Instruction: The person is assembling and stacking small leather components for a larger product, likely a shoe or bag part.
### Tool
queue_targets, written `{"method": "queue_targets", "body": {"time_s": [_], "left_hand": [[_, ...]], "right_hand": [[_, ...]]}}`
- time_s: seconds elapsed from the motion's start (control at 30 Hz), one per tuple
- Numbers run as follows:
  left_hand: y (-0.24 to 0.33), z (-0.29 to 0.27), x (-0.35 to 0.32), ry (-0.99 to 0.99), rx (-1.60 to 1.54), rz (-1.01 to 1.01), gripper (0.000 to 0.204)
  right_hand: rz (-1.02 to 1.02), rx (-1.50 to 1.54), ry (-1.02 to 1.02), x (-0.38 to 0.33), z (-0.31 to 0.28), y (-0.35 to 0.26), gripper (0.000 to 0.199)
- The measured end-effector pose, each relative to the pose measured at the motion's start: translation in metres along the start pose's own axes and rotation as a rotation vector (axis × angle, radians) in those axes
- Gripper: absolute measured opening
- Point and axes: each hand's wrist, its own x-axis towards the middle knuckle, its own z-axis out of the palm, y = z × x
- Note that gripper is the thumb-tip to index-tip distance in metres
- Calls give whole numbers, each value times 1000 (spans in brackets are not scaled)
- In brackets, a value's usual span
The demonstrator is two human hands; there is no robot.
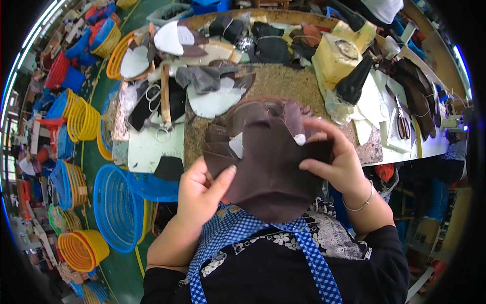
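Observation:
A dark brown leather piece (268,162), shaped like a shoe upper with flared side wings, is spread between my hands above my lap. My left hand (205,187) pinches its left wing, thumb on top and fingers hidden behind. On the right wing, my right hand (336,157) has its thumb in front and its fingers curled over the far edge. White patches show at the notches on both sides. Just beyond lies a pile of similar brown pieces (253,109), partly covered by the held one, on a worn brown board (283,83).
A hammer (165,96) and silver scissors (152,97) lie left on the bench; dark-handled scissors (403,125) lie right. A black cone-shaped object (354,80) leans by a yellowish block (336,55). White and brown cut pieces (174,38) fill the back. Blue baskets (117,207) stand on the floor at left.

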Motion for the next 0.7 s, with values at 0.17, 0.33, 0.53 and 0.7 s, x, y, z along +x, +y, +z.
{"method": "queue_targets", "body": {"time_s": [0.17,0.33,0.53,0.7], "left_hand": [[-7,-4,-14,65,153,-57,14],[-16,-10,4,203,425,119,18],[-19,-14,15,229,426,58,26],[-24,-18,21,237,414,24,29]], "right_hand": [[-36,-278,-257,3,-5,-3,30],[-199,-475,-238,33,-7,-6,30],[-208,-548,-260,50,-6,0,32],[-218,-545,-280,59,-3,5,32]]}}
